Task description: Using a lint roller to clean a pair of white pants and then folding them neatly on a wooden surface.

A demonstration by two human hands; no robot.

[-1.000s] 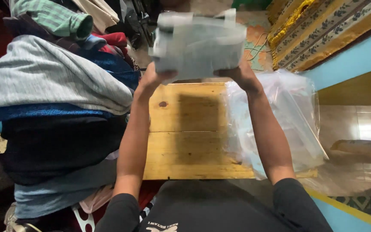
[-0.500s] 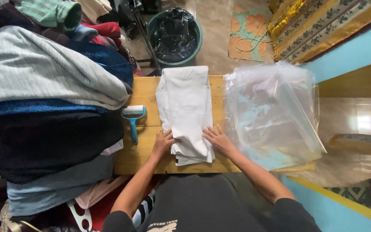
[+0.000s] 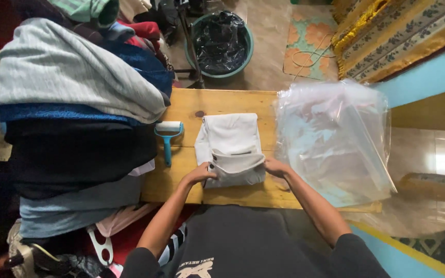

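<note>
Your left hand (image 3: 200, 174) and right hand (image 3: 275, 167) now pinch the near corners of the white garment (image 3: 231, 148), folded shorter than half a second ago, lying on the table (image 3: 243, 194) between lint roller (image 3: 167, 138) and clear plastic bags (image 3: 336, 139).

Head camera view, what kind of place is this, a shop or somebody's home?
Probably a home set up for packing clothes. A pile of folded clothes sits left of a wooden table, a stack of clear plastic bags lies on the right, and both hands fold a white garment. Patterned rugs cover the floor.
</note>
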